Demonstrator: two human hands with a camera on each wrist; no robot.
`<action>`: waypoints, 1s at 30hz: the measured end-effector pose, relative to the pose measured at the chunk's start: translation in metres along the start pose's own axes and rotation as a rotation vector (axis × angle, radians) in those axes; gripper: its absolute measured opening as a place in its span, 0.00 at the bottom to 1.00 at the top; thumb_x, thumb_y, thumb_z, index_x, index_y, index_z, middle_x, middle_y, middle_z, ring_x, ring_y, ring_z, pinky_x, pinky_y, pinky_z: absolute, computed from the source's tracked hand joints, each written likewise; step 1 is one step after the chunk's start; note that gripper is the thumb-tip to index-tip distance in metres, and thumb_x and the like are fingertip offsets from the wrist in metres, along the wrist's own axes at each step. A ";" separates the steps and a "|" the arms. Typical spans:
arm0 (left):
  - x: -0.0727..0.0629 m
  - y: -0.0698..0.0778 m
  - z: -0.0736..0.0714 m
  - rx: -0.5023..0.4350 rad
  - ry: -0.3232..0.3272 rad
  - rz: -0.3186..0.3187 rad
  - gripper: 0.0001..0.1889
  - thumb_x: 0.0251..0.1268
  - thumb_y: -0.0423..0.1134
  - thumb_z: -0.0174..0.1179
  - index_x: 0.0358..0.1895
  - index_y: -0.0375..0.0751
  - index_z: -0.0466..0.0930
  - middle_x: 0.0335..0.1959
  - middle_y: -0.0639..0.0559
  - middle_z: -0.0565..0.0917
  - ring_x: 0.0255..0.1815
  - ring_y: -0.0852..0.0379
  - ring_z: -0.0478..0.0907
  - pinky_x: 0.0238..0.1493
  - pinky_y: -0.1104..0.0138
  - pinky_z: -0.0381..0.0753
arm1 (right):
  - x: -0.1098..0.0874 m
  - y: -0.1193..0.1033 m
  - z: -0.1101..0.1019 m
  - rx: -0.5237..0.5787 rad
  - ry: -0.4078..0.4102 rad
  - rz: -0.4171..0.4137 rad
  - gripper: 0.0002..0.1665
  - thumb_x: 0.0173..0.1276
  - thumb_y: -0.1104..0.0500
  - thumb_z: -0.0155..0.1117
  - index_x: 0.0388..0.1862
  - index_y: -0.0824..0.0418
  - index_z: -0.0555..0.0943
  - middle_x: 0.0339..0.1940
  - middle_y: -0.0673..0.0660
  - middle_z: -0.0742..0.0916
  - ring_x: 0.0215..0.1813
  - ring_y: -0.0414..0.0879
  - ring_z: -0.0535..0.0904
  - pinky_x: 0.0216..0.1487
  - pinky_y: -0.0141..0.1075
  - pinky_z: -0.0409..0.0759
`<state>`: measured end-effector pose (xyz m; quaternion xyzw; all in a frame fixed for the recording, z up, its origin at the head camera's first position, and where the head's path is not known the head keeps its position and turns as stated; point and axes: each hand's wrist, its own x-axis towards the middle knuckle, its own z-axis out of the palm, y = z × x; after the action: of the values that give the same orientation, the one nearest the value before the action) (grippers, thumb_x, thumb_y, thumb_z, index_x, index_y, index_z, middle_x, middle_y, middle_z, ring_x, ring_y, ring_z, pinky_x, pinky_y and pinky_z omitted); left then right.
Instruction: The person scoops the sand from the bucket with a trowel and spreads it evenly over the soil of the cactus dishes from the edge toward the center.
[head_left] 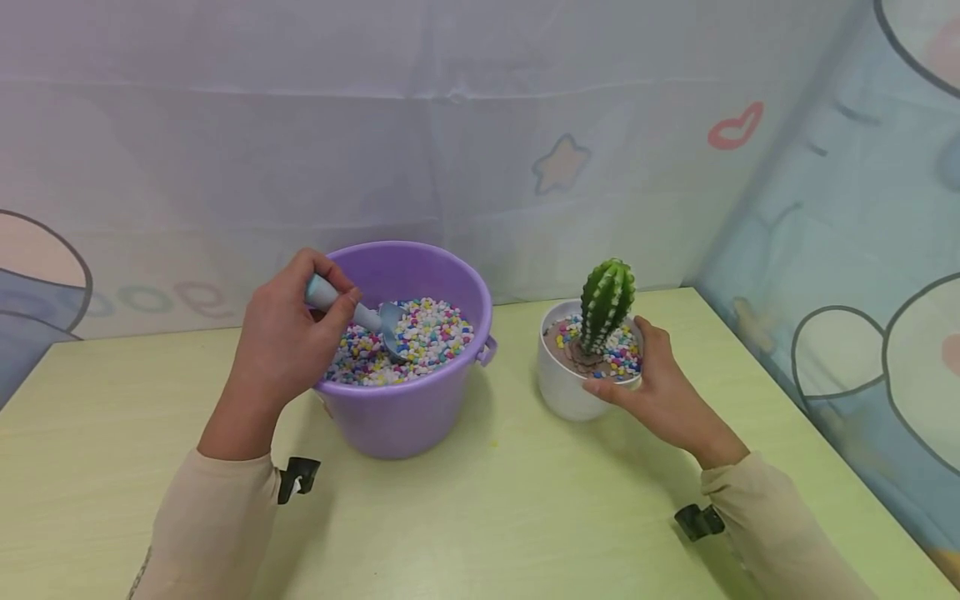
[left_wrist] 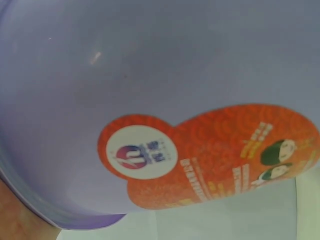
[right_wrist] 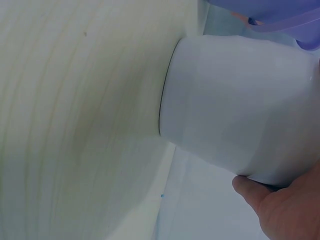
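Note:
My left hand (head_left: 296,321) grips the light blue handle of a small scoop (head_left: 392,327). The scoop's head rests on the multicoloured pebbles (head_left: 438,329) inside a purple bucket (head_left: 405,421). On the right, a white pot (head_left: 566,392) holds a green cactus (head_left: 606,304), with brown soil and some coloured pebbles around its base. My right hand (head_left: 660,392) holds the pot's right side near the rim, thumb in front and fingers behind. In the right wrist view, fingers (right_wrist: 250,190) touch the pot's wall. An orange label (left_wrist: 215,155) on the bucket fills much of the left wrist view.
Both containers stand on a pale yellow-green table (head_left: 480,517), apart from each other. A printed cloth backdrop (head_left: 360,158) hangs close behind them, and another stretch of cloth (head_left: 847,217) runs along the right edge. The bucket has a small lug (head_left: 487,352) on its right side.

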<state>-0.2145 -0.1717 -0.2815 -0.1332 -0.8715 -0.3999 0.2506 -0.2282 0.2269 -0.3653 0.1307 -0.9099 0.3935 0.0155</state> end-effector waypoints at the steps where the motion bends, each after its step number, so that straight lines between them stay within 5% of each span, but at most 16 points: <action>1: 0.000 0.000 0.000 -0.001 -0.001 -0.001 0.06 0.69 0.33 0.60 0.41 0.38 0.72 0.31 0.45 0.84 0.27 0.54 0.81 0.27 0.68 0.72 | 0.000 0.000 0.000 0.000 0.001 0.000 0.66 0.64 0.39 0.68 0.79 0.62 0.34 0.74 0.67 0.51 0.73 0.63 0.53 0.67 0.63 0.55; 30: 0.001 0.000 0.001 -0.033 0.007 0.025 0.05 0.69 0.32 0.59 0.41 0.38 0.72 0.31 0.45 0.84 0.26 0.53 0.82 0.25 0.69 0.72 | -0.001 -0.001 0.000 -0.005 0.016 0.007 0.65 0.65 0.39 0.68 0.79 0.63 0.35 0.75 0.68 0.50 0.74 0.64 0.52 0.67 0.63 0.55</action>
<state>-0.2156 -0.1715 -0.2816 -0.1470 -0.8621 -0.4115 0.2565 -0.2268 0.2262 -0.3647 0.1242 -0.9111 0.3923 0.0219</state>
